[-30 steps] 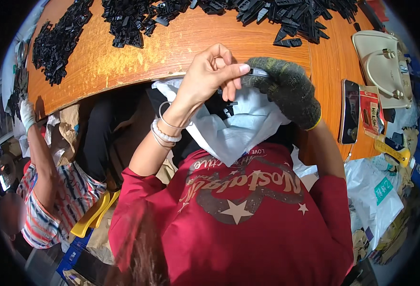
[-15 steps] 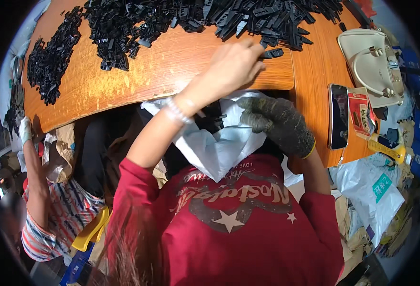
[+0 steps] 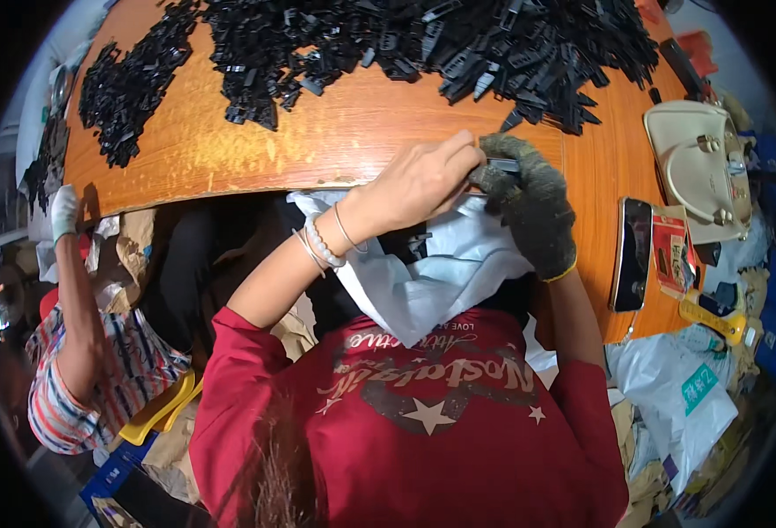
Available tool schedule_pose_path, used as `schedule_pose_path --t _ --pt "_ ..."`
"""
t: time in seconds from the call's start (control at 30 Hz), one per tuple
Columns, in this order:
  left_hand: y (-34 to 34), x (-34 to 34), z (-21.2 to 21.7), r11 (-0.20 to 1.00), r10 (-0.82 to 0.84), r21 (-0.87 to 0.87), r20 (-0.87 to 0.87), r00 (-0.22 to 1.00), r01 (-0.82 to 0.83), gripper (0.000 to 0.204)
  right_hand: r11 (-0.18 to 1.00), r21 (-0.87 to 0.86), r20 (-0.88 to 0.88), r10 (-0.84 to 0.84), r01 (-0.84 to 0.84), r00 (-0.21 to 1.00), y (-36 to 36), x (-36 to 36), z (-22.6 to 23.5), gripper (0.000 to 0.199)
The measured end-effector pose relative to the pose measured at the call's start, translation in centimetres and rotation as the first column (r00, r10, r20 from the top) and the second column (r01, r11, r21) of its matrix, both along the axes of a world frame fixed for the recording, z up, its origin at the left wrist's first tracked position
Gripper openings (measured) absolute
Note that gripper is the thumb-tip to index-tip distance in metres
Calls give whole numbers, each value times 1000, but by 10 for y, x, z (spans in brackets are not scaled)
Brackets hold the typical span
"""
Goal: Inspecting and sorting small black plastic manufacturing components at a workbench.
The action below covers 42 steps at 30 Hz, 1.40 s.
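Observation:
My left hand (image 3: 423, 180) is bare, with bead bracelets at the wrist, and its fingertips pinch a small black plastic part (image 3: 501, 165). My right hand (image 3: 529, 202) wears a dark knit glove and grips the same part from the other side. Both hands meet at the near edge of the orange wooden table (image 3: 335, 141). A white plastic bag (image 3: 441, 273) hangs open under my hands, against my red shirt. A large heap of black plastic parts (image 3: 458, 44) lies across the far side of the table.
A smaller pile of black parts (image 3: 128, 88) lies at the table's left. A cream handbag (image 3: 700, 167), a phone (image 3: 632, 251) and a red packet (image 3: 672, 255) sit on the right. Another person in a striped shirt (image 3: 80, 370) sits at my left, with a gloved hand (image 3: 64, 211) at the table's edge.
My left hand reached out to the heap of parts and came back to the table's edge. Both hands now sit lower and further right, pinching one part over the bag.

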State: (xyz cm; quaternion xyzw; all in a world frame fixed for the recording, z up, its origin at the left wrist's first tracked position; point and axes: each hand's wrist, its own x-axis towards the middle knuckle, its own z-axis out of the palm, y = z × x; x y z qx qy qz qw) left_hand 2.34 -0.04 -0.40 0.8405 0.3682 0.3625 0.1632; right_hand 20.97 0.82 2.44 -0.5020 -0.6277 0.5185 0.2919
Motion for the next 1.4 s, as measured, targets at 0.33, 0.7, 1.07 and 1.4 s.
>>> schedule_pose_path --t 0.33,0.7,1.07,1.4 --pt "113 -126 -17 742 635 161 145 759 -651 26 404 719 521 225 -565 823 22 -15 -35 19" --pt "128 -92 -36 753 635 218 4 772 -621 30 263 719 592 253 -643 765 39 -57 -40 25" --pt "90 -98 -37 887 436 189 -48 899 -421 26 304 695 626 192 -652 756 24 -42 -35 23" --pt "10 -66 7 927 373 -97 128 919 -363 11 353 674 671 76 -649 738 16 -24 -42 25"
